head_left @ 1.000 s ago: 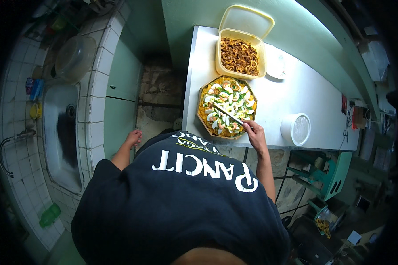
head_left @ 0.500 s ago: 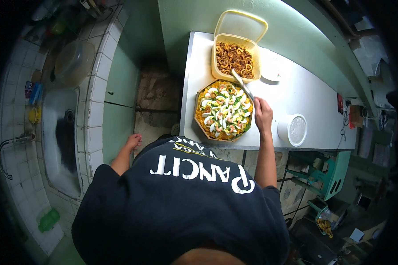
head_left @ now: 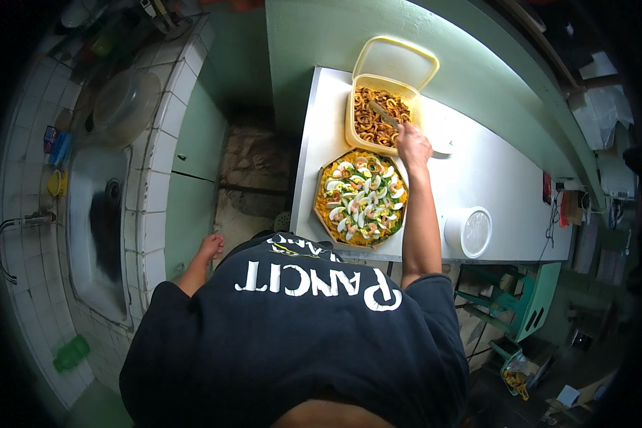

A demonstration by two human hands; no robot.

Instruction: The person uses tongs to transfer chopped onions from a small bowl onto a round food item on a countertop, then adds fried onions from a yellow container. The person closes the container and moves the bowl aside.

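Metal tongs (head_left: 384, 113) extend ahead and to the left of the right hand (head_left: 414, 145), which is closed around their near end. Their tips lie over brown rings (head_left: 367, 132) in a yellowish container (head_left: 375, 148); whether they grip any cannot be told. The container's lid (head_left: 399, 60) stands open farther beyond that hand. Nearer the body and left of the hand, an octagonal tray (head_left: 319, 214) holds yellow food topped with egg slices (head_left: 364, 208) and shrimp. A lidded white tub (head_left: 469, 233) sits rightward and nearer on the table (head_left: 499, 178). The left hand (head_left: 210, 246) hangs beside the body, fingers loosely curled, nothing visible in it; a sink (head_left: 85, 285) lies farther left of it.
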